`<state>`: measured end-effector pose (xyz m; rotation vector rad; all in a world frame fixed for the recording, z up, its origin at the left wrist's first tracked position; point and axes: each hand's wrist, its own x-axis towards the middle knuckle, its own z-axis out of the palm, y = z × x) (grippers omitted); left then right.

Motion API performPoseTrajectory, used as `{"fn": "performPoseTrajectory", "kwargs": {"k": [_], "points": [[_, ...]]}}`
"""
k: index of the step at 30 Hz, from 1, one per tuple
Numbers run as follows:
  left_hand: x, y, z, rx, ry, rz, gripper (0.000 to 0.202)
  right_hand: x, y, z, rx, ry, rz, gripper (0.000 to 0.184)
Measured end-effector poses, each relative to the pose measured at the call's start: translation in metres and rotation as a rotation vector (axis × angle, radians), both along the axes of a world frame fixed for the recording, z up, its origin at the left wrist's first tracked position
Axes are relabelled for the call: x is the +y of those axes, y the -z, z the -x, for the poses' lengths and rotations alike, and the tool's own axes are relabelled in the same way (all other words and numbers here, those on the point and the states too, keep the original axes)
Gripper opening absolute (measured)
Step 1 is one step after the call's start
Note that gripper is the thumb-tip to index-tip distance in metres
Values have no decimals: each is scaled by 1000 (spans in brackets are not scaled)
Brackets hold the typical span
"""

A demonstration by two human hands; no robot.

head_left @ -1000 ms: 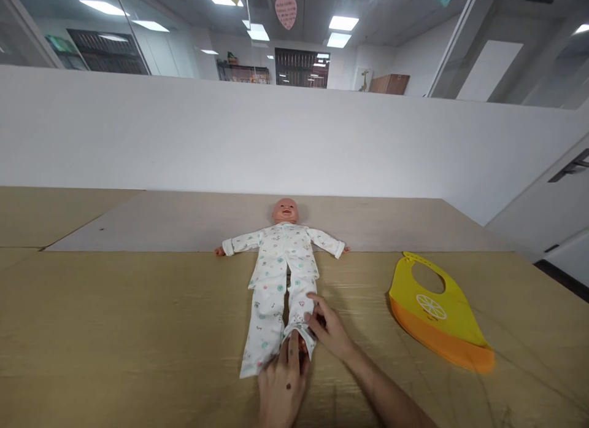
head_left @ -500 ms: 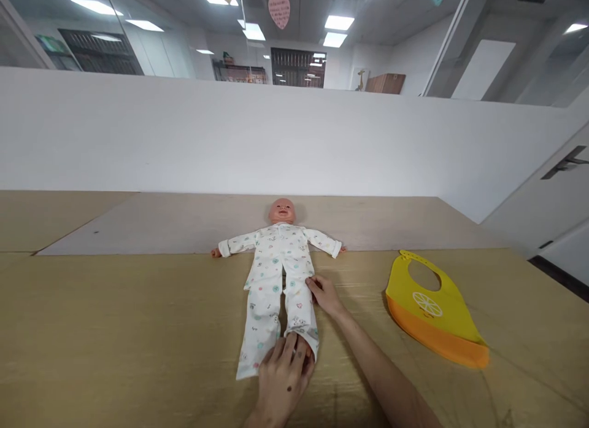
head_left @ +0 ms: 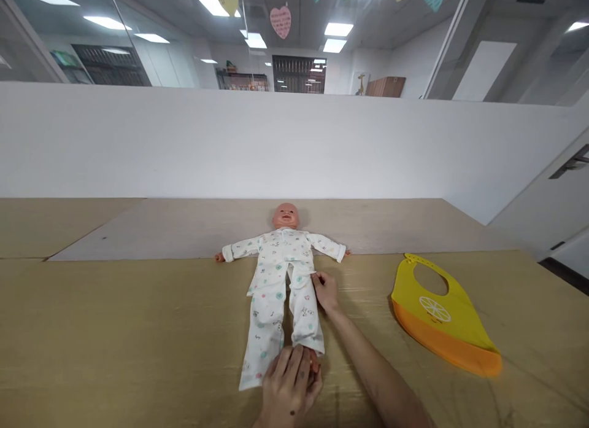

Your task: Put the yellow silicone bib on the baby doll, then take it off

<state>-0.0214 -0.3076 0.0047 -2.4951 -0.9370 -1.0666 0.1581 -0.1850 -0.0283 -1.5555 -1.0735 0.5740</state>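
- Left hand (head_left: 289,388) closed round foot of plastic doll (head_left: 283,259).
- Right hand (head_left: 326,291) pinches soft printed trousers (head_left: 306,311) at hip.
- Glossy yellow bib (head_left: 442,314) flat on tan surface (head_left: 115,330).

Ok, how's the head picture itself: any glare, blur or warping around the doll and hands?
Head view: even overhead light, only soft shadows; the doll, left hand, right hand and bib all look sharp; wide-lens warping slants the table edges toward the sides; the ceiling lamps are blown white up top, with no glare on the table.
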Motion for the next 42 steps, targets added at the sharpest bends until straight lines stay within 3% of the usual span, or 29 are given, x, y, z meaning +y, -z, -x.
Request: {"fn": "performPoseTrajectory", "kwargs": {"k": [7, 20, 26, 29, 33, 36, 42], "points": [[-4, 10, -4, 47, 0, 57, 26, 4, -3, 7, -17, 28, -5, 44], [-5, 15, -4, 63, -53, 45, 22, -45, -3, 9, -77, -148, 5, 38], [-11, 6, -5, -17, -16, 73, 29, -47, -2, 5, -46, -172, -7, 36], [-8, -7, -3, -99, 40, 147, 30, -36, -5, -1, -159, -112, 9, 43], [20, -29, -5, -171, 50, 334, 24, -13, -19, -9, -392, -60, -39, 45], [53, -39, -13, -194, 37, 343, 28, 0, -33, -11, -426, -92, -113, 35], [111, -36, -27, -294, -7, 396, 38, -2, -52, -13, -302, -138, -265, 40]]}}
